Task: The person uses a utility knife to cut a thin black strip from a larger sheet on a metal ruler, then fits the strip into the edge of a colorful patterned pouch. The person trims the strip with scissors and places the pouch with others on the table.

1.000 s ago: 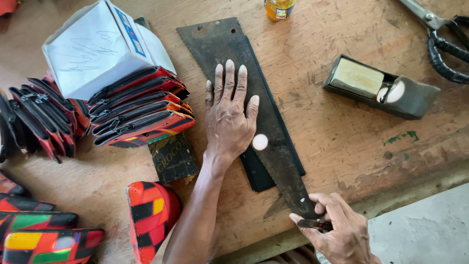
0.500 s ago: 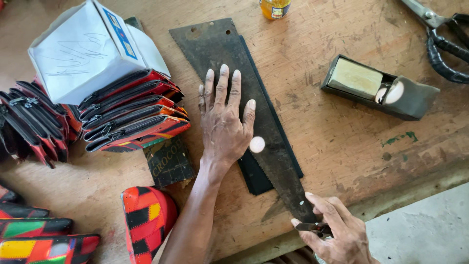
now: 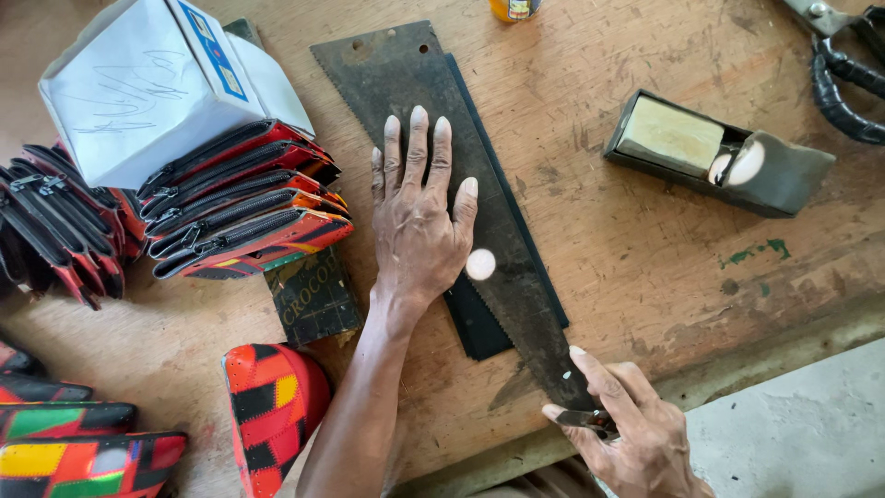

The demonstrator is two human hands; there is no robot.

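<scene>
My left hand [image 3: 419, 231] lies flat, fingers spread, on a dark rusty saw blade [image 3: 415, 74] that runs diagonally across the wooden table [image 3: 645, 277]. A black strip of material [image 3: 479, 327] lies under the blade and sticks out along its toothed edge. A small white disc [image 3: 480, 265] sits on the blade beside my thumb. My right hand [image 3: 636, 433] is at the blade's narrow lower end near the table edge, gripping a small metal knife [image 3: 590, 420] against it.
A row of red and black zip wallets [image 3: 240, 212] leans against a white box [image 3: 147, 83] at left. Patchwork pouches [image 3: 272, 406] lie at lower left. A dark box with a pale block [image 3: 719, 157], black-handled scissors [image 3: 848, 74] and a yellow bottle [image 3: 514, 9] lie further off.
Both hands stay where they were on the saw blade and the knife. Only the view has shifted a little.
</scene>
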